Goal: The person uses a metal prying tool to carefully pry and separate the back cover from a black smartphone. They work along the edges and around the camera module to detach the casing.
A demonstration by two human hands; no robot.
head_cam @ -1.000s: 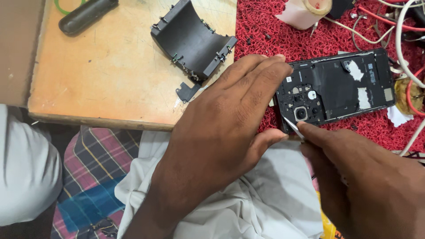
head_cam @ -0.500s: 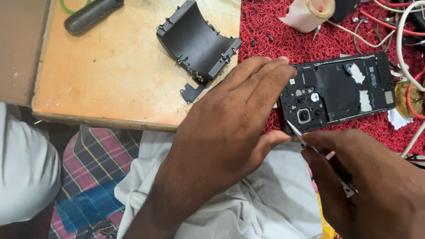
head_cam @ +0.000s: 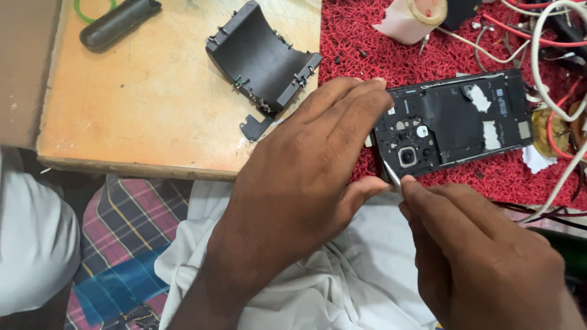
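An opened black phone (head_cam: 455, 125) with its back cover off lies on a red bristly mat (head_cam: 391, 64), its camera module near the left end. My left hand (head_cam: 306, 177) rests flat against the phone's left end, fingers on its top corner and thumb at the lower edge. My right hand (head_cam: 483, 244) pinches a thin metal tool (head_cam: 391, 173), whose tip touches the phone's lower left edge just under the camera.
A wooden board (head_cam: 153, 110) holds a curved black plastic part (head_cam: 263, 58), a small black bracket (head_cam: 255, 127) and a dark oblong case (head_cam: 119, 23). A tape roll (head_cam: 422, 12) and red and white wires (head_cam: 550, 43) lie at the back right. A white cloth (head_cam: 318, 275) covers my lap.
My right hand has moved up and left, bringing the tool tip back to the phone's lower left edge. The left hand keeps its hold on the phone.
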